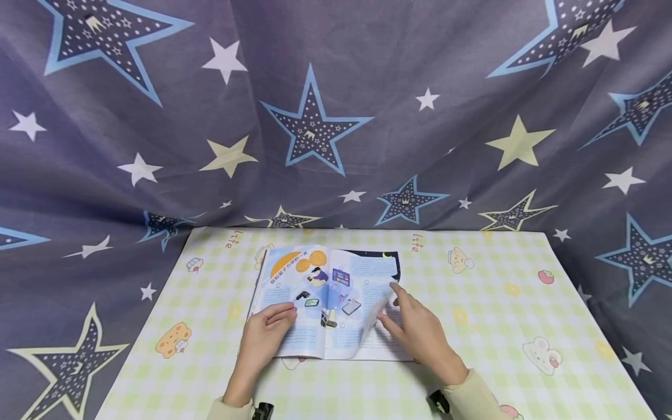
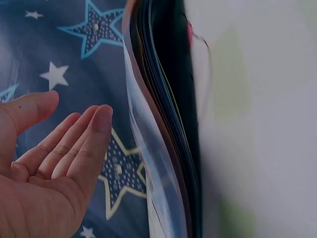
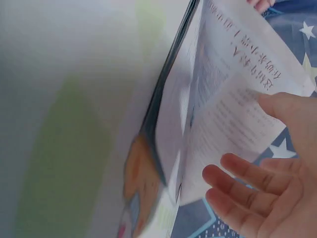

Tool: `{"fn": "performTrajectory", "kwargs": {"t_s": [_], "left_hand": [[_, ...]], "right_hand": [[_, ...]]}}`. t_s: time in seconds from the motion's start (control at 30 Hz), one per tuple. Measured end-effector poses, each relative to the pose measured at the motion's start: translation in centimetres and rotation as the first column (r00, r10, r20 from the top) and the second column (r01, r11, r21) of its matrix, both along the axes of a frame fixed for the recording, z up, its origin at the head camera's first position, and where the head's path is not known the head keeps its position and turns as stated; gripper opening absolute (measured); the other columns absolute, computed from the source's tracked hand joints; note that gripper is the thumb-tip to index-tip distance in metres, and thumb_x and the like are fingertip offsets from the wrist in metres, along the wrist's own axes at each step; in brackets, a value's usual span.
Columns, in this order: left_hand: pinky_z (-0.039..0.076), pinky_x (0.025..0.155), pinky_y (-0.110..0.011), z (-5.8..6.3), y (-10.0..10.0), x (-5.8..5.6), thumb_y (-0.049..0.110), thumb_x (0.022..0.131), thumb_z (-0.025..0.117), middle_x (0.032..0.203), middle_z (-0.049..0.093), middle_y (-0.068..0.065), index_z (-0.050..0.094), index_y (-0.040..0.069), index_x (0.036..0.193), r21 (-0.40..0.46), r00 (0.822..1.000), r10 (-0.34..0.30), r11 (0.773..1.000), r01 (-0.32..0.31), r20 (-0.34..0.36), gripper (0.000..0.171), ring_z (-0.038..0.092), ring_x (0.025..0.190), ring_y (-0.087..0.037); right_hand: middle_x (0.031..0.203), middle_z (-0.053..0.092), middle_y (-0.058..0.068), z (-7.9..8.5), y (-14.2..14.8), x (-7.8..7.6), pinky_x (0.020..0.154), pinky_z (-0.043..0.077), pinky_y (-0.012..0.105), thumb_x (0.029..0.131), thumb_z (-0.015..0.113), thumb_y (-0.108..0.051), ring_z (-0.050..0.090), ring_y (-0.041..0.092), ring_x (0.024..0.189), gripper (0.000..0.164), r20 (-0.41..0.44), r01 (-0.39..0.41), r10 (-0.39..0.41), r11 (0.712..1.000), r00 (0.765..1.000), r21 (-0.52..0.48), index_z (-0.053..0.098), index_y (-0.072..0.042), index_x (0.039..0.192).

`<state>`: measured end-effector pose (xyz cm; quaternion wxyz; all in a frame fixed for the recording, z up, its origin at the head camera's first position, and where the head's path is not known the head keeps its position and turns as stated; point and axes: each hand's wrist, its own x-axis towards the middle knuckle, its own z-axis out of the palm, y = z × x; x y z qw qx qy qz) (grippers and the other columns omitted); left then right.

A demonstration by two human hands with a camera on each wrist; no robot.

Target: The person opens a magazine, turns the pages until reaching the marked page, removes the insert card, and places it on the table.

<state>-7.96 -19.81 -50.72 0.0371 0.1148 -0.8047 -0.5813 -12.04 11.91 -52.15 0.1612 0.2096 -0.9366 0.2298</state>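
An open magazine (image 1: 310, 326) lies on the table, its left page carrying an orange circle design and its right side showing blue text blocks. One right-hand page (image 3: 233, 114) is raised and curls toward the left, with printed text on its underside. My right hand (image 1: 422, 329) is at that page's outer edge, index fingertip and thumb close against it and fingers spread apart. Over the lower left page is my left hand (image 1: 268, 332), its fingers loosely bent. In the left wrist view, that hand's fingers (image 2: 84, 153) hold nothing and appear apart from the page stack.
Under the magazine is a green-and-white checked tablecloth (image 1: 504, 326) with cartoon prints. A dark star-patterned curtain (image 1: 367, 52) hangs behind the table and along both sides. Dark wrist devices (image 1: 262, 410) show at the sleeves.
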Motion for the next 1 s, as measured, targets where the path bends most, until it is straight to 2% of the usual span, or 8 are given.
{"fn": "performTrajectory", "kwargs": {"t_s": [0.27,0.37,0.47,0.57,0.67,0.8,1.0], "left_hand": [[0.057,0.084,-0.022,0.3,2.2,-0.8,0.017,0.092,0.075,0.103,0.075,-0.010,0.072,-0.001,0.116,0.110,0.993,-0.091,0.989,0.100,-0.080,0.030,0.072,0.095,-0.019],[0.059,0.082,-0.026,0.4,2.8,-0.9,0.015,0.092,0.074,0.104,0.073,-0.018,0.070,-0.005,0.115,0.186,0.986,-0.136,0.971,0.153,-0.098,0.031,0.072,0.096,-0.028],[0.060,0.080,-0.031,0.5,3.5,-1.0,0.013,0.093,0.073,0.105,0.071,-0.025,0.067,-0.010,0.117,0.273,0.979,-0.178,0.941,0.199,-0.100,0.033,0.071,0.094,-0.036],[0.061,0.079,-0.034,0.4,4.1,-1.0,0.012,0.094,0.072,0.105,0.070,-0.026,0.063,-0.014,0.120,0.322,0.972,-0.213,0.918,0.233,-0.098,0.038,0.072,0.094,-0.035],[0.061,0.076,-0.033,0.4,4.5,-0.9,0.015,0.093,0.073,0.104,0.072,-0.021,0.064,-0.011,0.121,0.296,0.969,-0.235,0.922,0.248,-0.080,0.039,0.073,0.091,-0.029],[0.062,0.071,-0.030,0.3,4.5,-0.8,0.015,0.093,0.073,0.101,0.073,-0.019,0.066,-0.008,0.120,0.245,0.968,-0.246,0.936,0.252,-0.058,0.036,0.074,0.087,-0.026],[0.062,0.070,-0.031,0.1,3.9,-0.6,0.010,0.095,0.070,0.102,0.073,-0.022,0.065,-0.011,0.120,0.254,0.974,-0.221,0.940,0.227,-0.052,0.033,0.074,0.084,-0.028]], "right_hand": [[0.125,0.068,0.009,0.6,-2.1,0.3,0.073,0.060,0.044,0.088,0.078,-0.033,0.069,0.027,0.100,0.081,0.041,-0.080,0.082,0.995,0.996,-0.051,0.036,-0.009,0.152],[0.132,0.064,0.009,0.9,-2.8,0.4,0.083,0.058,0.045,0.090,0.076,-0.033,0.065,0.027,0.112,0.080,0.086,-0.117,0.123,0.991,0.989,-0.067,0.034,-0.011,0.154],[0.133,0.063,0.010,1.0,-3.4,0.5,0.089,0.057,0.045,0.091,0.076,-0.032,0.062,0.027,0.117,0.078,0.117,-0.166,0.177,0.981,0.977,-0.096,0.035,-0.012,0.154],[0.130,0.064,0.011,1.0,-3.9,0.6,0.089,0.057,0.044,0.092,0.075,-0.028,0.063,0.025,0.116,0.075,0.118,-0.219,0.234,0.968,0.965,-0.122,0.035,-0.012,0.154],[0.131,0.063,0.011,1.1,-4.4,0.7,0.091,0.056,0.043,0.093,0.074,-0.025,0.062,0.024,0.118,0.073,0.113,-0.260,0.275,0.957,0.955,-0.130,0.035,-0.010,0.154],[0.136,0.060,0.011,1.1,-4.8,0.8,0.095,0.054,0.043,0.094,0.073,-0.025,0.058,0.023,0.123,0.072,0.119,-0.277,0.290,0.954,0.950,-0.115,0.035,-0.010,0.154],[0.137,0.060,0.010,1.0,-5.0,1.0,0.096,0.054,0.044,0.094,0.072,-0.027,0.057,0.024,0.125,0.072,0.138,-0.262,0.276,0.958,0.951,-0.114,0.034,-0.013,0.154]]}}
